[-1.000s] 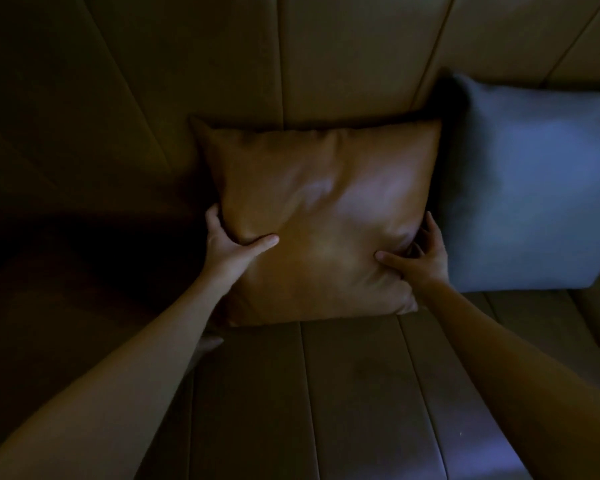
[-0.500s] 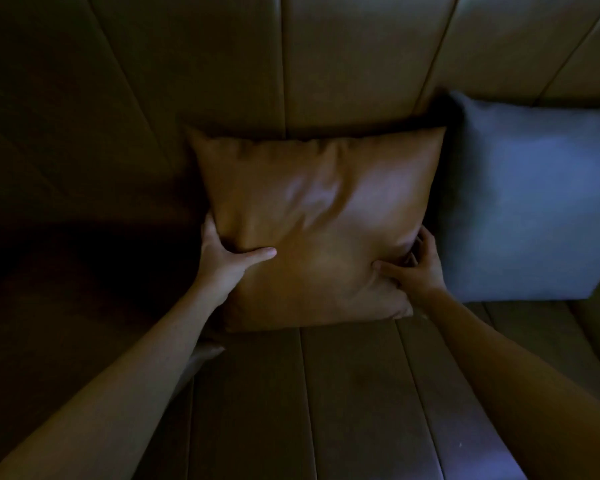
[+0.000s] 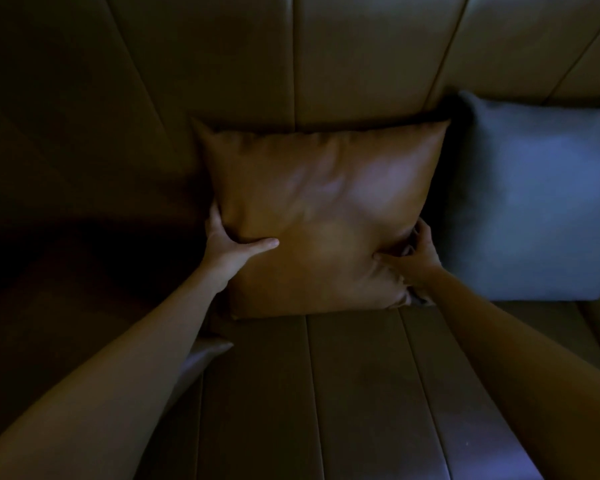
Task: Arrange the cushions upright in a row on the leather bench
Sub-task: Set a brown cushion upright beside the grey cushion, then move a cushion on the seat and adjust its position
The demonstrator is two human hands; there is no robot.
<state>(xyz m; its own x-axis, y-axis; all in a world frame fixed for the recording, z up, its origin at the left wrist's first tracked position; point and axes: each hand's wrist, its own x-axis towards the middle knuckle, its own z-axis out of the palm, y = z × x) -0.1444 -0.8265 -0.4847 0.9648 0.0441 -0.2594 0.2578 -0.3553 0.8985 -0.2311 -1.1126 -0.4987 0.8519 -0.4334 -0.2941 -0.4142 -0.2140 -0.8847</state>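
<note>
Standing upright against the backrest of the leather bench (image 3: 357, 393), the tan leather cushion (image 3: 319, 216) sits just beside a blue cushion (image 3: 534, 202). The left hand (image 3: 227, 245) and right hand (image 3: 414, 259) grip its lower sides, fingers (image 3: 421, 233) closed on it.

Since 1.0 s ago I note the tan cushion (image 3: 321, 220) has tipped back: its top edge now sits closer to the backrest (image 3: 361, 53) at 12 o'clock, and the highlight on its face has drifted toward 2 o'clock. Left hand (image 3: 227, 245) has slid slightly toward 6 o'clock along the cushion's side. Right hand (image 3: 414, 258) likewise sits lower, its fingers (image 3: 420, 233) curled tighter at the edge.
</note>
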